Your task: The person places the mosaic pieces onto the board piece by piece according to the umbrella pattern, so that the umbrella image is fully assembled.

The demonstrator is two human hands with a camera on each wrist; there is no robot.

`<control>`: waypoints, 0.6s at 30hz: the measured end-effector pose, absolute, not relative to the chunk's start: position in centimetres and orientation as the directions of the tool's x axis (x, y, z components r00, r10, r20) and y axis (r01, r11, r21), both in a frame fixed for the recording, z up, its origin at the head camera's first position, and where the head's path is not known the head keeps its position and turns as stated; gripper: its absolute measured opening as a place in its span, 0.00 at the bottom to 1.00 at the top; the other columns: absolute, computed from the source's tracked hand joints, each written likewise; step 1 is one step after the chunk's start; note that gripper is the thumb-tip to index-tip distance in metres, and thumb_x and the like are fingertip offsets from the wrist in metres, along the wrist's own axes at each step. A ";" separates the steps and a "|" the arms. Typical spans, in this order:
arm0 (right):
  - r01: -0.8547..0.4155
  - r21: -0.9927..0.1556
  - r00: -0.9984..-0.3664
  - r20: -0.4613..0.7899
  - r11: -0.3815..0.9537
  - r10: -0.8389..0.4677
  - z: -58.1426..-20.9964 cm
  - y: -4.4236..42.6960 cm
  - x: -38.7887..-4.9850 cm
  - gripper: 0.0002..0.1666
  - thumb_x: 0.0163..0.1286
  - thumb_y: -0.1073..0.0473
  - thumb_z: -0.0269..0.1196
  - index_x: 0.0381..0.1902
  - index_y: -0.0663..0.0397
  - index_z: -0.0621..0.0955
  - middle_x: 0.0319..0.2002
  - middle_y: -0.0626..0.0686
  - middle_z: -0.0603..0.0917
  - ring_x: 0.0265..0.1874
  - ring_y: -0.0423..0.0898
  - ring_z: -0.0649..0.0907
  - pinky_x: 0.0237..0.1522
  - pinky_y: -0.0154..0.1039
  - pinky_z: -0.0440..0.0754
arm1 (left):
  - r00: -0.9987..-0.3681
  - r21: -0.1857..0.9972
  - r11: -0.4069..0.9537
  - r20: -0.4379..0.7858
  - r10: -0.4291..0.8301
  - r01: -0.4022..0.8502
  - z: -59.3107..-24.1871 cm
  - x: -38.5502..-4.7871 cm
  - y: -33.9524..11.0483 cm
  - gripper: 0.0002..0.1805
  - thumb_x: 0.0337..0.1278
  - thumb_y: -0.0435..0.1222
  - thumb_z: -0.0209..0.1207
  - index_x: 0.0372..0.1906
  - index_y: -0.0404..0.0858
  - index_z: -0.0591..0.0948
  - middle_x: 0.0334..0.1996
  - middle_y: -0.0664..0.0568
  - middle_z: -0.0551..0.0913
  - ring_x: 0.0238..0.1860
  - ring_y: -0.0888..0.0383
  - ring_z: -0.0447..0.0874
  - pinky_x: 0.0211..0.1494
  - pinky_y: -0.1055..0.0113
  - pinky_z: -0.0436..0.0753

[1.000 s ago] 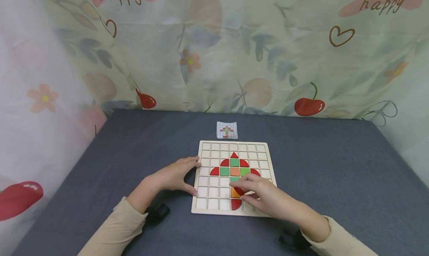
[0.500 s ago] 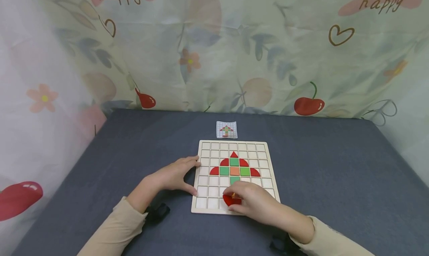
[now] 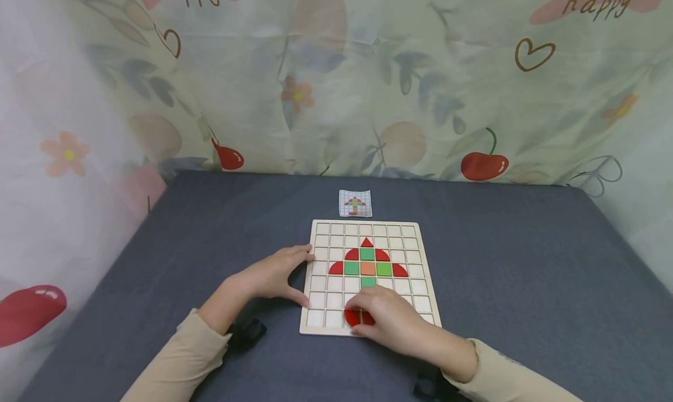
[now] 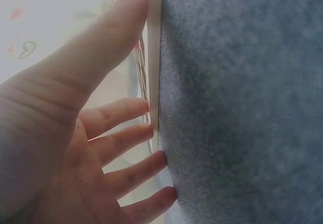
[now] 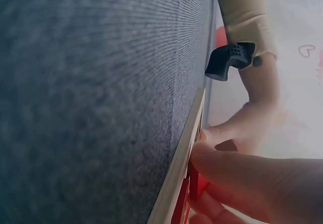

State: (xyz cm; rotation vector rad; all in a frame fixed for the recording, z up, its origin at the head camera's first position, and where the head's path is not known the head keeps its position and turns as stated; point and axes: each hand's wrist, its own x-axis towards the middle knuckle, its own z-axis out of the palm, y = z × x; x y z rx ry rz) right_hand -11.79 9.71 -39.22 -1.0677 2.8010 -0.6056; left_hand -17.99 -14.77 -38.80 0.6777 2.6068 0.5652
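A square wooden grid board (image 3: 321,331) lies on the table, holding red, green and orange-pink tiles in an arrow-like shape. My right hand (image 3: 391,320) pinches a red quarter-round tile (image 3: 351,318) between thumb and fingers at the board's near row. Beside it sits another red tile (image 3: 368,318), partly covered by the hand. In the right wrist view the held red tile (image 5: 199,184) stands tilted against the board. My left hand (image 3: 273,275) touches the board's left edge with fingertips and thumb, fingers spread and nearly straight. The cells under my right hand are hidden.
A small printed card (image 3: 355,203) with a coloured arrow-like pattern lies just beyond the board. Dark grey cloth covers the table (image 3: 505,262). A patterned curtain (image 3: 368,86) hangs behind it.
My right hand has moved left and nearer, bringing the red quarter-round tile down to the near row beside the other red one. My left hand stays at the board's edge.
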 end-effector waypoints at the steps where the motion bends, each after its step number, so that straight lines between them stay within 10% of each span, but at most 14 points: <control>1: -0.623 -0.389 -0.753 0.063 0.679 -0.655 -39.2 9.7 -11.8 0.17 0.52 0.53 0.71 0.40 0.51 0.84 0.33 0.46 0.84 0.33 0.39 0.76 0.40 0.34 0.79 | -0.808 0.468 0.802 -0.262 0.527 0.371 -38.8 -18.0 -14.8 0.50 0.37 0.54 0.70 0.67 0.36 0.64 0.72 0.43 0.56 0.72 0.45 0.54 0.71 0.49 0.60; 18: -0.613 -0.364 -0.766 0.055 0.702 -0.641 -39.3 9.7 -12.0 0.15 0.50 0.51 0.72 0.35 0.50 0.85 0.30 0.44 0.81 0.30 0.36 0.73 0.33 0.31 0.74 | -0.809 0.469 0.801 -0.259 0.528 0.373 -38.9 -18.0 -14.8 0.50 0.37 0.54 0.70 0.67 0.36 0.64 0.72 0.43 0.57 0.72 0.45 0.54 0.71 0.49 0.60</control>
